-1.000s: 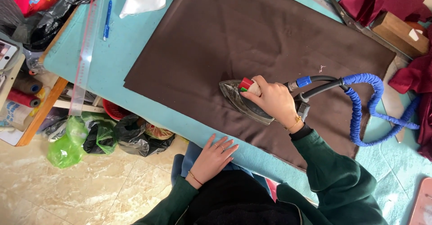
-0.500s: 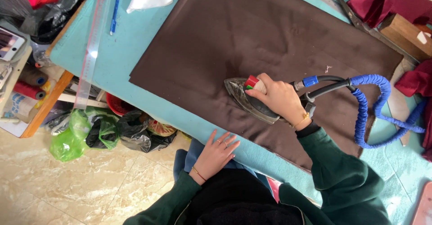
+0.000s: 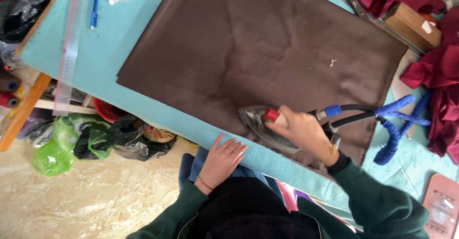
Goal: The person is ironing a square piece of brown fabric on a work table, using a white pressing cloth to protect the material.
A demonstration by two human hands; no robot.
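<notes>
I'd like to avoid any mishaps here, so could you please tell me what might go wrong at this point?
1. The iron sits on the near edge of the brown fabric; lingering there could scorch it.
2. The left hand rests at the teal table's edge, close to the iron's tip, so it might get burned.
3. The blue-wrapped hose loops beside the right hand and could drag across the cloth, creasing it.
</notes>
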